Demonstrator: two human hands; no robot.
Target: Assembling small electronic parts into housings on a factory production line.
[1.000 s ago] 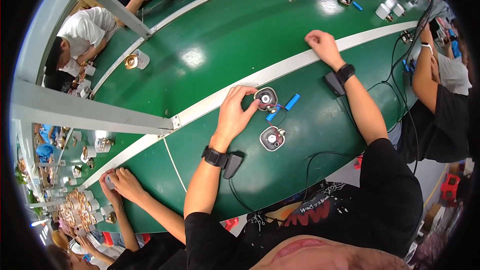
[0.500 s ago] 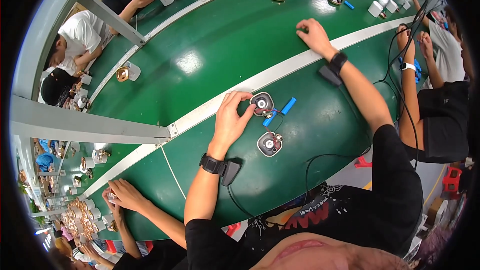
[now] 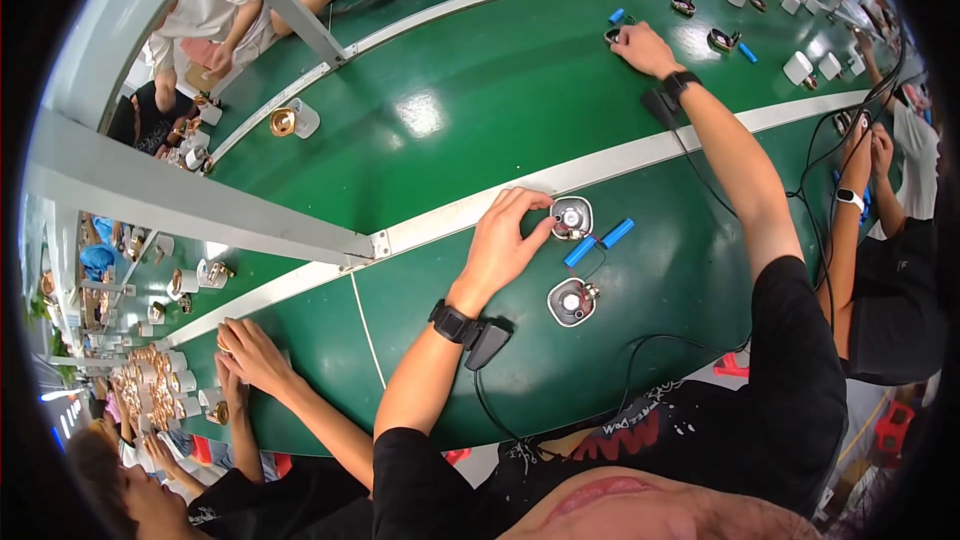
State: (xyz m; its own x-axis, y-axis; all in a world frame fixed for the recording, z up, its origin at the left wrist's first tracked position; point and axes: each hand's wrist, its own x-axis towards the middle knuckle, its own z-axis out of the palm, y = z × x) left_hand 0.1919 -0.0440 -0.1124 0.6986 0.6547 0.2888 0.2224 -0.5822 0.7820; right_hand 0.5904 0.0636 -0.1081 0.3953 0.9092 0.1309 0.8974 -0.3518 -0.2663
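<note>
My left hand (image 3: 502, 245) grips the left edge of a grey, rounded-square speaker unit (image 3: 573, 221) between thumb and fingers. Thin wires run from this unit toward the blue cylindrical batteries (image 3: 612, 236) lying beside it. Nearer to me a second speaker unit (image 3: 572, 302) lies open side up, with a small part and wires at its edge. My right hand (image 3: 645, 48) reaches far over the green conveyor belt, its fingers closed on the dark rim of another speaker unit (image 3: 610, 36), largely hidden by the hand. A blue battery (image 3: 616, 16) lies just beyond it.
A white rail (image 3: 600, 167) divides my bench from the belt. A grey metal post (image 3: 200, 190) stands at left. More units and white cups (image 3: 798, 68) sit along the belt; one cup with a copper-coloured part (image 3: 300, 120) is at far left. Black cables (image 3: 825, 180) hang at right. Co-workers sit around.
My right hand has gone from hovering with bent fingers over the belt to closing on a speaker unit there. My left hand stays at its unit. The whole view has shifted.
</note>
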